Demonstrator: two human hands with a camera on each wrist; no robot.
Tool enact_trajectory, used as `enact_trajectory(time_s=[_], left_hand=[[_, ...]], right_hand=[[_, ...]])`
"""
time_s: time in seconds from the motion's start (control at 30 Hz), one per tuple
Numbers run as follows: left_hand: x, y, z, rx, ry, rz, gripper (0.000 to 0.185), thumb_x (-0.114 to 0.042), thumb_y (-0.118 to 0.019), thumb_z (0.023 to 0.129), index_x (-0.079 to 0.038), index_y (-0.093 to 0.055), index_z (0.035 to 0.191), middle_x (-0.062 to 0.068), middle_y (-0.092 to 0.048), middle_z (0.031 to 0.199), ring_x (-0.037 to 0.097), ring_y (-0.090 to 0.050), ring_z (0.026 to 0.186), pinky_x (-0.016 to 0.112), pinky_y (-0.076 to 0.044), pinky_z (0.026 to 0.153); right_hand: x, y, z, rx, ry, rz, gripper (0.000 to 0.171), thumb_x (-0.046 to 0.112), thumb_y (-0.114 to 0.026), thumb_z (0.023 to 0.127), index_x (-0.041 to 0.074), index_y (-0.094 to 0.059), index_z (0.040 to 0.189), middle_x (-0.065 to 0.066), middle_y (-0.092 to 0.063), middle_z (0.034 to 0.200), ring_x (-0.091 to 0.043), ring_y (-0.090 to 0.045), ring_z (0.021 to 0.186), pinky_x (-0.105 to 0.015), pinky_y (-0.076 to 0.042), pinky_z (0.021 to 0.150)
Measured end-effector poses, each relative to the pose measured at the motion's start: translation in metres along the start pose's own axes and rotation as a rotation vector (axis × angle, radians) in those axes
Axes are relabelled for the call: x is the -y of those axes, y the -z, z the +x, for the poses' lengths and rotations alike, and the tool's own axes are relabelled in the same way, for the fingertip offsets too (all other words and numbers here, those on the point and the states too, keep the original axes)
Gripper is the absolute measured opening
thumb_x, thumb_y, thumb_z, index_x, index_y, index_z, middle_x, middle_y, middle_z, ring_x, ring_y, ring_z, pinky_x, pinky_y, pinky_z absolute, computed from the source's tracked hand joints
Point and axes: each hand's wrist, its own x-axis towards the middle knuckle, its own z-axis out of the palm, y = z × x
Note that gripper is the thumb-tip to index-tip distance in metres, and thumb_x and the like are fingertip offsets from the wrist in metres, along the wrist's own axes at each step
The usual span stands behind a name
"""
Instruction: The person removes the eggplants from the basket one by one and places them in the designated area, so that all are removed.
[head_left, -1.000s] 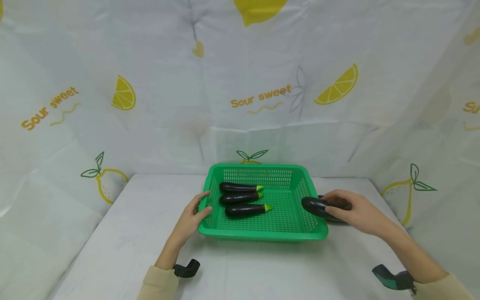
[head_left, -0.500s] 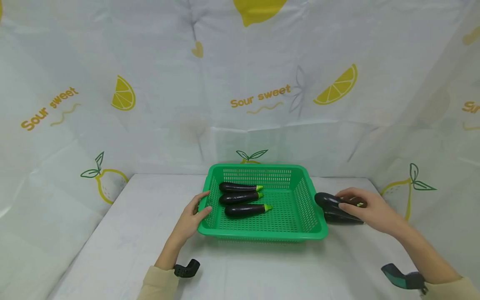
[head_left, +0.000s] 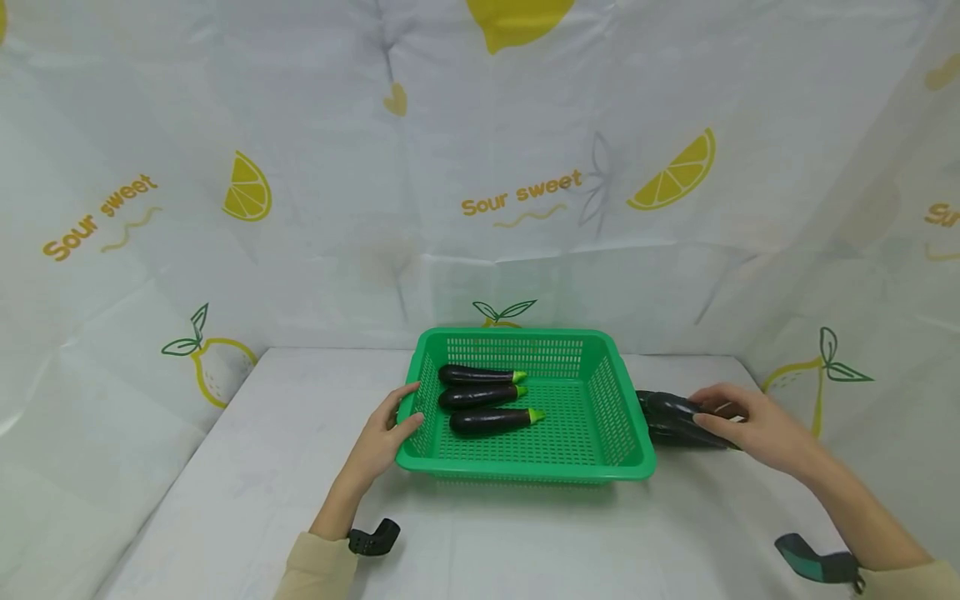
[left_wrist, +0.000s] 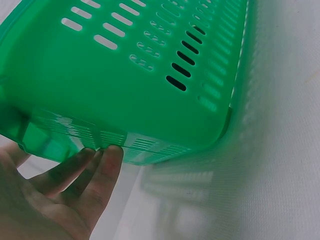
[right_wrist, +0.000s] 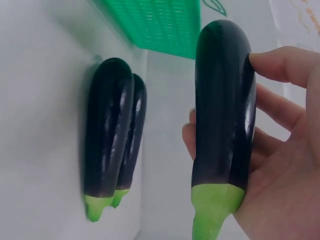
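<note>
Right hand (right_wrist: 270, 165) grips one eggplant (right_wrist: 222, 100) with fingers and thumb curled round it, raised off the bench (head_left: 247, 467) just right of the green basket (head_left: 525, 471). Two more eggplants (right_wrist: 112, 135) lie side by side on the bench beneath it, touching each other. Left hand (head_left: 382, 437) steadies the basket's left rim, fingers (left_wrist: 102, 167) straight against the wall (nothing gripped). Three eggplants (head_left: 487, 396) already lie in the basket. Judged status: loading about half done; one in hand and two on the bench remain.
</note>
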Motion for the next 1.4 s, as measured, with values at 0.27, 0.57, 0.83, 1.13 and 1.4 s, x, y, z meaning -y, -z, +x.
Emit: enact_trajectory(time_s=[0.27, 0.57, 0.83, 1.13, 1.4], left_hand=[[-0.001, 0.0, -0.001, 0.002, 0.012, -0.004, 0.055, -0.024, -0.061, 0.104, -0.017, -0.042, 0.155, 0.019, -0.037, 0.159, 0.04, -0.04, 0.143, 0.059, -0.035, 0.112], [0.001, -0.001, -0.001, -0.006, 0.001, 0.009, 0.055, -0.024, -0.061, 0.104, -0.015, -0.042, 0.155, 0.02, -0.038, 0.158, 0.042, -0.041, 0.142, 0.061, -0.035, 0.111], [0.0, 0.0, 0.0, -0.003, 0.01, -0.003, 0.053, -0.022, -0.06, 0.104, -0.018, -0.043, 0.155, 0.018, -0.039, 0.158, 0.04, -0.042, 0.142, 0.061, -0.036, 0.111], [-0.001, 0.0, 0.0, -0.003, -0.004, 0.003, 0.054, -0.021, -0.06, 0.104, -0.015, -0.042, 0.155, 0.02, -0.036, 0.159, 0.041, -0.038, 0.144, 0.06, -0.033, 0.113], [-0.001, 0.0, 0.0, -0.008, 0.003, -0.001, 0.054, -0.022, -0.061, 0.104, -0.015, -0.043, 0.155, 0.019, -0.037, 0.159, 0.04, -0.038, 0.144, 0.06, -0.034, 0.113]], right_hand=[[-0.017, -0.011, 0.0, 0.011, 0.014, -0.003, 0.031, 0.021, -0.068, 0.099, 0.0, -0.066, 0.122, -0.01, -0.068, 0.109, -0.016, -0.063, 0.089, -0.028, -0.052, 0.065], [-0.03, -0.027, -0.001, 0.056, 0.015, -0.006, 0.028, 0.019, -0.07, 0.097, 0.0, -0.067, 0.118, -0.007, -0.068, 0.107, -0.019, -0.061, 0.09, -0.027, -0.053, 0.066], [-0.038, -0.035, 0.002, 0.076, -0.013, -0.032, 0.028, 0.021, -0.071, 0.097, 0.002, -0.068, 0.117, -0.009, -0.069, 0.109, -0.026, -0.064, 0.096, -0.035, -0.054, 0.074], [-0.049, -0.046, 0.003, 0.086, -0.016, -0.059, 0.026, 0.015, -0.074, 0.093, 0.002, -0.069, 0.115, -0.005, -0.067, 0.104, -0.022, -0.059, 0.094, -0.043, -0.051, 0.077], [-0.056, -0.053, 0.002, 0.057, 0.014, -0.068, 0.025, 0.011, -0.075, 0.091, 0.003, -0.07, 0.114, -0.013, -0.068, 0.112, -0.042, -0.061, 0.108, -0.064, -0.048, 0.09]])
